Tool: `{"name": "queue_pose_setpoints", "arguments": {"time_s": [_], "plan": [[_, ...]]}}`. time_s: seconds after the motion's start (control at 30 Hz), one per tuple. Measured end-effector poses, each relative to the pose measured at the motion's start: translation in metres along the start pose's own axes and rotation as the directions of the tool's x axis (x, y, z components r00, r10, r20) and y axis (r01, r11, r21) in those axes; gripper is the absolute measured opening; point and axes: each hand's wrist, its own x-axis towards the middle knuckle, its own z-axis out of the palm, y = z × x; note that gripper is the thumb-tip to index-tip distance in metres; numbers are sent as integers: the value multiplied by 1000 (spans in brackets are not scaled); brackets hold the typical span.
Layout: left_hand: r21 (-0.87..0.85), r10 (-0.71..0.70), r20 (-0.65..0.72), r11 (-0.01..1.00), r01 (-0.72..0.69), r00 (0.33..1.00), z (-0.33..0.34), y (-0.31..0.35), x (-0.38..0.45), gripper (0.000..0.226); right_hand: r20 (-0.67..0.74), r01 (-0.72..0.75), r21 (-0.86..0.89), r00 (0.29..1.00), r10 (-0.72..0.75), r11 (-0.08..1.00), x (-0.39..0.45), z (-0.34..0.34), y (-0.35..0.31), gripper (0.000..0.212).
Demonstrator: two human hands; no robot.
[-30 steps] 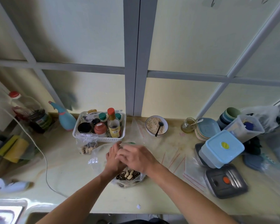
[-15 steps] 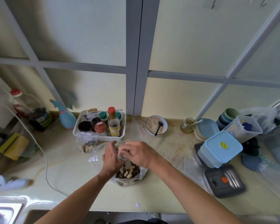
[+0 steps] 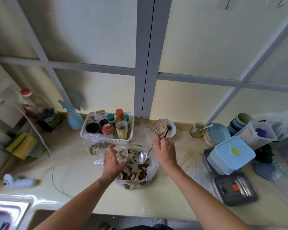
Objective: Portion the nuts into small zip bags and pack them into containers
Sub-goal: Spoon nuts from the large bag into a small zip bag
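Now scooping nuts: right hand (image 3: 165,149) gripping spoon (image 3: 142,157) over big nut bag (image 3: 136,171), left hand (image 3: 113,161) pinching small zip bag (image 3: 122,153) open; next, tip spoon in.

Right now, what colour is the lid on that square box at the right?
Light blue lid with a yellow-green spot in its middle, seen in the head view.
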Motion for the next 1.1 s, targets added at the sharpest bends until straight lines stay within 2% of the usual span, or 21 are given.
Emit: {"name": "queue_pose_setpoints", "arguments": {"time_s": [0.07, 0.13, 0.17, 0.33, 0.4, 0.47, 0.53, 0.63, 0.7, 0.8, 0.9, 1.03, 1.1], "plan": [[-10, 59, 28, 998, -59, 998, -1, 0, -2, 91, 200, -116, -14, 973, 116, 993, -5, 7, 5, 65], [-8, 109, 43, 994, -109, 993, -2, -1, -4, 97, 382, -242, -46, 892, 241, 969, -11, 14, 7, 49], [-4, 123, 48, 992, -123, 991, -2, -1, -4, 101, 430, -291, -56, 856, 286, 955, -15, 18, 8, 44], [34, 154, 31, 987, -155, 988, -4, 5, -3, 98, 518, -610, 32, 687, 509, 792, -17, 24, 15, 36], [38, 153, 23, 987, -154, 988, -5, 6, -2, 95, 550, -650, 27, 644, 532, 759, -14, 22, 20, 36], [37, 156, 32, 987, -157, 987, -7, 5, -2, 96, 566, -653, 51, 642, 517, 755, -12, 18, 23, 34], [50, 172, 48, 983, -174, 984, -8, 4, -3, 98, 512, -595, 62, 708, 486, 801, -9, 14, 24, 34], [88, 176, 25, 980, -177, 984, -8, 4, -7, 95, 342, -434, 13, 849, 404, 901, -6, 9, 20, 35], [99, 189, -17, 977, -186, 982, -8, 4, -8, 87, 314, -327, 26, 900, 303, 945, -6, 9, 17, 30], [101, 230, -64, 970, -223, 971, -10, 7, -8, 75, 361, -167, 38, 922, 142, 985, -11, 18, 15, 28], [128, 245, -113, 965, -230, 963, -10, 12, -7, 73, 365, 36, -8, 930, -31, 999, -22, 31, 12, 31], [207, 291, -115, 942, -263, 950, -9, 16, -4, 78, 409, 196, -10, 896, -175, 981, -44, 51, 4, 38], [226, 318, -109, 931, -288, 942, -10, 18, -2, 80, 426, 270, -5, 871, -242, 963, -55, 57, 3, 29]]}}
